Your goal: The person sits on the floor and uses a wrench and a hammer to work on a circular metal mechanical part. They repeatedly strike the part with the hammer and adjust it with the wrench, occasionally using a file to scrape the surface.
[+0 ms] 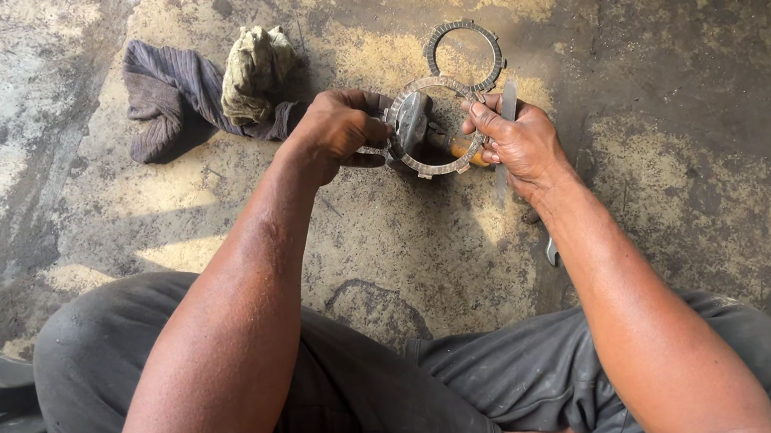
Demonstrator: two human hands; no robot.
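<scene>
Hands (338, 131) (517, 138) grip toothed ring (434, 167) above floor (698, 152).

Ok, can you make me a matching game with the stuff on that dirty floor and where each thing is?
Things:
1. toothed grey metal ring
2. second toothed grey ring
3. crumpled dark purple cloth
4. pale yellowish rag

Places:
A. lying on the purple cloth
B. flat on the floor beyond the hands
C. held between both hands
D. on the floor, far left

Pairs: 1-C, 2-B, 3-D, 4-A
</scene>
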